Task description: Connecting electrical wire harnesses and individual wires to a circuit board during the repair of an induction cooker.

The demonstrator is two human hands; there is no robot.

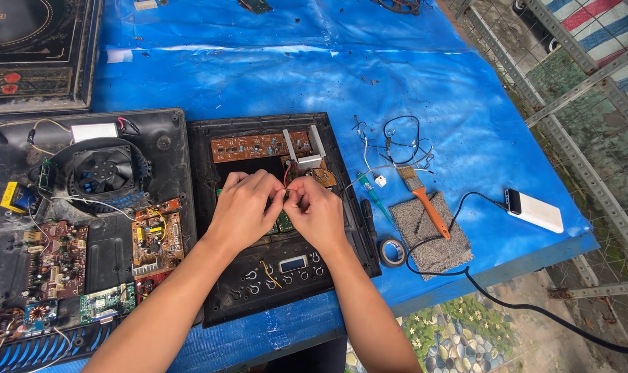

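Hands at work over an opened appliance panel (341, 207) lying on the blue-covered tabletop (272, 76). Left hand (241, 207) and right hand (317, 211) meet above the panel's middle, fingers pinched together on thin red wires (287, 181) that lead toward a small brown circuit board (321, 176). Step in hand appears to be joining or freeing these wires; the next move likely calls for a steady, fine pull without straining the board. A brush (421, 193), tape roll (392, 251) and second opened unit with fan (103, 169) lie beside.
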